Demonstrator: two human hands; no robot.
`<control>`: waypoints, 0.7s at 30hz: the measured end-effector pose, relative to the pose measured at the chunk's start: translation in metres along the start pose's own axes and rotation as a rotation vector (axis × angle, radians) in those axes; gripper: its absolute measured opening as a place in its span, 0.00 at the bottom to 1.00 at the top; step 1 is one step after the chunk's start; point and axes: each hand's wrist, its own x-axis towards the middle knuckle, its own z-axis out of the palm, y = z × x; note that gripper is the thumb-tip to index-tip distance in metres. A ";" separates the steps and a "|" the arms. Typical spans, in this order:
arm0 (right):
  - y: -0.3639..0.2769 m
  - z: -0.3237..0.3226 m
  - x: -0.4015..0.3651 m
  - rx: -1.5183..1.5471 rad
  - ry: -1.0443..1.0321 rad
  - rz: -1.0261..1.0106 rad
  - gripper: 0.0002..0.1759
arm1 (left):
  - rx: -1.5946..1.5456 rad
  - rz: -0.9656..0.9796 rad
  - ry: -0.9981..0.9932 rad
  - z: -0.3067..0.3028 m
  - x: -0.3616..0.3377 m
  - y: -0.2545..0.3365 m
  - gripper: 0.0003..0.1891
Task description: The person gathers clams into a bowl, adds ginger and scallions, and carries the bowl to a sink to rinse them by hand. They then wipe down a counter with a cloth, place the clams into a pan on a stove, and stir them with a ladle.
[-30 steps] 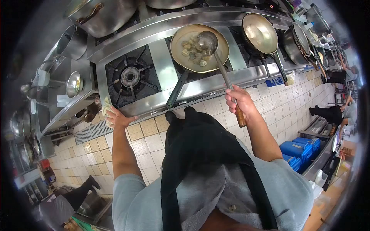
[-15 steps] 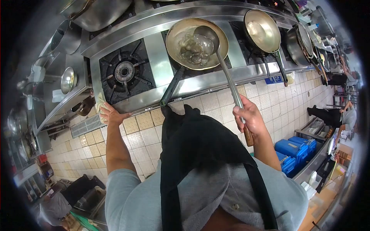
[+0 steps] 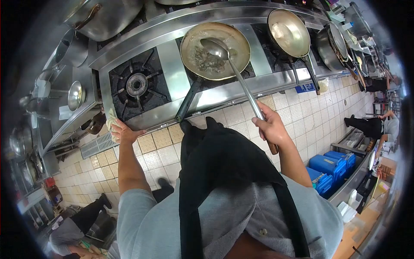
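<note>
My right hand (image 3: 271, 125) is closed round the lower handle of a long metal ladle (image 3: 242, 82). The ladle's bowl is over the left-centre of a round pan (image 3: 238, 41), above dark pieces of food (image 3: 209, 60) in liquid. That pan sits on a burner, its dark handle (image 3: 188, 101) pointing toward me. At the stove's front left edge, my left hand (image 3: 125, 131) rests on a pale cloth (image 3: 111, 118), thumb spread out; whether the fingers grip the cloth is hard to see.
An unused burner (image 3: 136, 84) lies left of the pan. Another pan (image 3: 297, 36) and stacked pans (image 3: 330, 49) stand right. A large pot (image 3: 108, 19) is at upper left, a metal bowl (image 3: 76, 96) below it. Blue bins (image 3: 325, 166) and other people (image 3: 366, 129) are at right; a person (image 3: 69, 231) is lower left.
The ladle's bowl has moved left within the pan, and my right hand has shifted slightly left with it. A dark shoe and trouser leg now show behind my left arm.
</note>
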 end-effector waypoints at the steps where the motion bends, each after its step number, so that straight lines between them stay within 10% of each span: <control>1: 0.000 0.000 0.004 0.026 0.025 -0.034 0.32 | -0.003 0.004 -0.001 -0.001 0.000 -0.001 0.77; 10: 0.007 0.000 0.043 0.056 0.163 -0.122 0.32 | 0.000 -0.023 -0.015 -0.005 -0.004 0.002 0.77; 21: 0.009 0.004 0.043 0.884 -0.330 0.085 0.19 | -0.024 -0.008 0.008 -0.002 -0.002 0.000 0.76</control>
